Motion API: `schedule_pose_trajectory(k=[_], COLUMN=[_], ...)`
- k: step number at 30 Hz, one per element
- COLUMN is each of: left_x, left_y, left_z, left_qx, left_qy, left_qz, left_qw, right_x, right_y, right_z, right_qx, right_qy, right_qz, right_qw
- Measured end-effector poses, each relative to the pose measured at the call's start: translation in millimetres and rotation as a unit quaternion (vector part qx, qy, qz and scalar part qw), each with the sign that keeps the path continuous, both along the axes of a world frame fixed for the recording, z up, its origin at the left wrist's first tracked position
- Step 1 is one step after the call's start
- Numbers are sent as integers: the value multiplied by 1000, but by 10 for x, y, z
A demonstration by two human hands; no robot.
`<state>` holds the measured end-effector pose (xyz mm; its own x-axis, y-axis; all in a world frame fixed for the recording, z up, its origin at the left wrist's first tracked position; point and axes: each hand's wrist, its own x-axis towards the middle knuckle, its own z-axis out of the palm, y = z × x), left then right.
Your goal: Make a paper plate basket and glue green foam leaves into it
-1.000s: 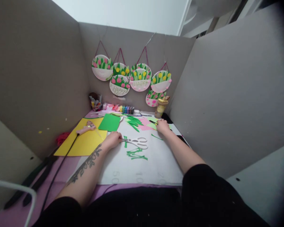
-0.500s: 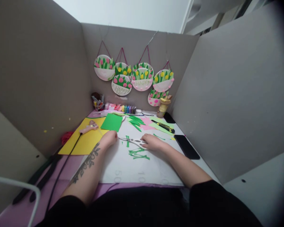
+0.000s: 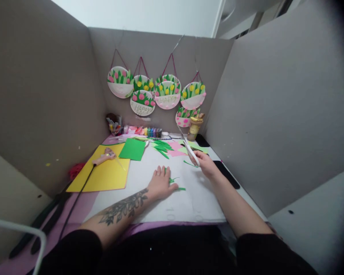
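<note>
Supplies [image 3: 112,126] fill a cup [image 3: 116,131], right hand [image 3: 205,163] has scissors [image 3: 192,153] in its grip, left hand [image 3: 161,185] lies wide over green scraps [image 3: 182,189]

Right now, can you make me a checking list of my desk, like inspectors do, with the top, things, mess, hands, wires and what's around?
Surface: white sheet lies over pink covering.
Things: white-handled scissors, green leaf shapes, green sheet.
Clutter: green scraps by the left hand; black slab beside the right forearm.
Hands: left hand palm down; right hand grips the scissors.
Cables: black cord runs from pink glue gun across yellow sheet.
Surroundings: grey panels; decorated plates hang behind.
</note>
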<state>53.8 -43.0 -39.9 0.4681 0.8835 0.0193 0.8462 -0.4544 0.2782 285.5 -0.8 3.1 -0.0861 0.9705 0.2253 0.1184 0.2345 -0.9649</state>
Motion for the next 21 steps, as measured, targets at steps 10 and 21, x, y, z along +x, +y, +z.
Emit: schedule_pose_trajectory(k=[10, 21], left_x=[1198, 860], left_y=[134, 618], left_z=[84, 128], left_qx=[-22, -41], left_qy=[-175, 40], left_qz=[-127, -289], left_qw=[976, 956], right_x=[135, 312], right_y=[-350, -140], right_z=[468, 992], right_qx=[17, 76], right_qy=[51, 16], right_qz=[-31, -33], right_qw=[998, 996])
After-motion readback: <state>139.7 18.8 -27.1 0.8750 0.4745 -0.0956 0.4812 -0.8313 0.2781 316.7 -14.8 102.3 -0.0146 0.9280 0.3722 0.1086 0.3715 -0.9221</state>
